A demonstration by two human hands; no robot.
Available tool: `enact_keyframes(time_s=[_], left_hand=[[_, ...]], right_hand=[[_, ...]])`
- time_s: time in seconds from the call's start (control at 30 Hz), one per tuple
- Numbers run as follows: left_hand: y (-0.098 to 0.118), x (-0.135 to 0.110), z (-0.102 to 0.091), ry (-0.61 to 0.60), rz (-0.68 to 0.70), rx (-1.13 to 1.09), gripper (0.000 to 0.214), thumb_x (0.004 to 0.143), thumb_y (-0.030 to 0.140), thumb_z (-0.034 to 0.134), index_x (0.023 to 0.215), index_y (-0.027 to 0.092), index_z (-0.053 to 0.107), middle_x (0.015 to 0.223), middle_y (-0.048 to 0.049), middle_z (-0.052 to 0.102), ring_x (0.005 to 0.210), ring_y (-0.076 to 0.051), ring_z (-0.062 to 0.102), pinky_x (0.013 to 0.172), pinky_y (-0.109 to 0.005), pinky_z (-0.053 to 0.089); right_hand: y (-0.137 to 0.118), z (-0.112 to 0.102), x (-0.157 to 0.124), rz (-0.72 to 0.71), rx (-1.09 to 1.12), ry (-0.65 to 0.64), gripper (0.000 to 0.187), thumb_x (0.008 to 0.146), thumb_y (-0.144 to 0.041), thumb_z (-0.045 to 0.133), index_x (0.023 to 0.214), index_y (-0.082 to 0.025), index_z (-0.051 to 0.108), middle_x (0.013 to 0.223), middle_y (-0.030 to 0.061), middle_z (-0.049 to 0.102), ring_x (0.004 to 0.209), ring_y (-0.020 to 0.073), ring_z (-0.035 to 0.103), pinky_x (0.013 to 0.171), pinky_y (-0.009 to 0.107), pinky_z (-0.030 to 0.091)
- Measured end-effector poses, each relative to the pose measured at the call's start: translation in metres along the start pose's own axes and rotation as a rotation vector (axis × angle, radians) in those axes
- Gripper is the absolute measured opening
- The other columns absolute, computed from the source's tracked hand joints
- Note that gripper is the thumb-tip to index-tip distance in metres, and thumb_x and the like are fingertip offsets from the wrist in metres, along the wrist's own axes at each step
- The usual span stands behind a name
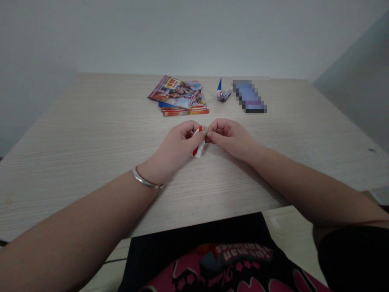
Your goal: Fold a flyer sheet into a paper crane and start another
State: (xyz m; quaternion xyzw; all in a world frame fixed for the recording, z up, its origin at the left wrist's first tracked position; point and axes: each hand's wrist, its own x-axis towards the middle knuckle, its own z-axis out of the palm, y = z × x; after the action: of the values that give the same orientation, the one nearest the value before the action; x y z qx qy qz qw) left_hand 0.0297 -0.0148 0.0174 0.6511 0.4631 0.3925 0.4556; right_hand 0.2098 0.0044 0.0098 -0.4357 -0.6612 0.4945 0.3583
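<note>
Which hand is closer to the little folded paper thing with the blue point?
Right. The right hand is just in front of the folded paper figure; the left hand is farther away, in front and to its left.

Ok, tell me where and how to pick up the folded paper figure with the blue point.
Probably best: pinch the low patterned body of the folded paper figure from the near side; booklets and a pixelated device flank it, and its upright blue point looks slender enough to bend.

hands (178, 142) (234, 140) 2 | paper (199, 149) 1 | bracelet (142, 180) 1 | figurine (223, 95) 1 | leaflet stack (179, 95) 1 | phone (249, 96), probably, 1
</note>
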Motion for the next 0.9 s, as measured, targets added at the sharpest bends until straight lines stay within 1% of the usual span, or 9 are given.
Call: enact_keyframes(time_s=[0.13, 0.27, 0.37, 0.47, 0.53, 0.63, 0.73, 0.8, 0.9], left_hand=[[-0.0013, 0.0010, -0.0001, 0.014, 0.002, 0.023, 0.015, 0.087, 0.026, 0.060, 0.073, 0.020, 0.058, 0.065, 0.0037, 0.052, 0.061, -0.012, 0.044, 0.057, -0.027, 0.032], [-0.0051, 0.0023, -0.0006, 0.022, -0.023, 0.013, 0.020, 0.088, 0.031, 0.063, 0.073, 0.019, 0.059, 0.069, 0.0020, 0.057, 0.064, -0.013, 0.048, 0.061, -0.027, 0.036], [-0.0060, 0.0022, -0.0017, 0.009, -0.041, 0.002, 0.026, 0.088, 0.036, 0.064, 0.069, 0.019, 0.060, 0.065, 0.0021, 0.055, 0.061, -0.012, 0.045, 0.058, -0.027, 0.033], [-0.0049, 0.0021, -0.0034, -0.028, -0.054, 0.051, 0.030, 0.088, 0.038, 0.065, 0.066, 0.018, 0.062, 0.062, 0.0018, 0.054, 0.058, -0.012, 0.043, 0.055, -0.027, 0.030], [-0.0040, 0.0023, -0.0043, -0.063, -0.059, 0.068, 0.027, 0.088, 0.038, 0.065, 0.069, 0.018, 0.065, 0.062, 0.0013, 0.056, 0.059, -0.012, 0.046, 0.056, -0.027, 0.032], [-0.0038, 0.0025, -0.0047, -0.083, -0.044, 0.105, 0.020, 0.086, 0.034, 0.067, 0.073, 0.019, 0.066, 0.065, 0.0014, 0.058, 0.060, -0.013, 0.049, 0.058, -0.028, 0.034], [-0.0049, 0.0025, -0.0044, -0.096, -0.030, 0.165, 0.021, 0.086, 0.034, 0.066, 0.071, 0.019, 0.066, 0.065, 0.0012, 0.059, 0.060, -0.013, 0.047, 0.057, -0.028, 0.033], [-0.0059, 0.0026, -0.0041, -0.107, -0.018, 0.164, 0.022, 0.087, 0.034, 0.065, 0.071, 0.019, 0.067, 0.067, 0.0006, 0.061, 0.061, -0.013, 0.048, 0.058, -0.028, 0.034], [-0.0063, 0.0031, -0.0038, -0.099, -0.021, 0.117, 0.019, 0.086, 0.033, 0.066, 0.073, 0.019, 0.067, 0.068, 0.0007, 0.061, 0.062, -0.013, 0.050, 0.059, -0.028, 0.036]], right_hand=[[0.0000, -0.0012, 0.0004, -0.016, 0.034, -0.004, 0.013, 0.084, -0.029, 0.068, 0.077, -0.022, 0.059, 0.073, -0.0019, 0.068, 0.069, 0.0119, 0.059, 0.071, 0.029, 0.050], [-0.0012, -0.0050, 0.0006, -0.021, 0.049, 0.054, 0.011, 0.085, -0.031, 0.067, 0.082, -0.023, 0.061, 0.075, -0.0018, 0.070, 0.071, 0.0121, 0.060, 0.073, 0.028, 0.052], [-0.0003, -0.0059, 0.0005, -0.051, 0.006, 0.078, 0.014, 0.083, -0.034, 0.070, 0.082, -0.022, 0.063, 0.074, -0.0019, 0.067, 0.069, 0.0120, 0.057, 0.070, 0.029, 0.049], [0.0009, -0.0055, 0.0004, -0.066, -0.038, 0.087, 0.017, 0.081, -0.036, 0.072, 0.078, -0.022, 0.063, 0.072, -0.0017, 0.065, 0.067, 0.0123, 0.054, 0.066, 0.029, 0.045], [0.0010, -0.0055, 0.0005, -0.053, -0.043, 0.094, 0.017, 0.082, -0.035, 0.070, 0.076, -0.022, 0.062, 0.071, -0.0017, 0.064, 0.067, 0.0124, 0.054, 0.065, 0.029, 0.043], [0.0002, -0.0059, 0.0010, -0.022, -0.048, 0.108, 0.016, 0.083, -0.033, 0.069, 0.075, -0.022, 0.060, 0.068, -0.0026, 0.061, 0.065, 0.0122, 0.052, 0.064, 0.029, 0.042], [-0.0004, -0.0062, 0.0016, -0.017, -0.087, 0.106, 0.016, 0.084, -0.030, 0.067, 0.073, -0.022, 0.058, 0.066, -0.0037, 0.057, 0.063, 0.0117, 0.049, 0.061, 0.029, 0.039], [-0.0003, -0.0062, 0.0020, -0.029, -0.113, 0.101, 0.017, 0.085, -0.029, 0.066, 0.073, -0.022, 0.057, 0.066, -0.0040, 0.056, 0.063, 0.0115, 0.047, 0.060, 0.029, 0.038], [0.0005, -0.0065, 0.0028, -0.004, -0.068, 0.090, 0.016, 0.086, -0.030, 0.067, 0.075, -0.022, 0.059, 0.068, -0.0035, 0.059, 0.065, 0.0117, 0.050, 0.063, 0.028, 0.041]])
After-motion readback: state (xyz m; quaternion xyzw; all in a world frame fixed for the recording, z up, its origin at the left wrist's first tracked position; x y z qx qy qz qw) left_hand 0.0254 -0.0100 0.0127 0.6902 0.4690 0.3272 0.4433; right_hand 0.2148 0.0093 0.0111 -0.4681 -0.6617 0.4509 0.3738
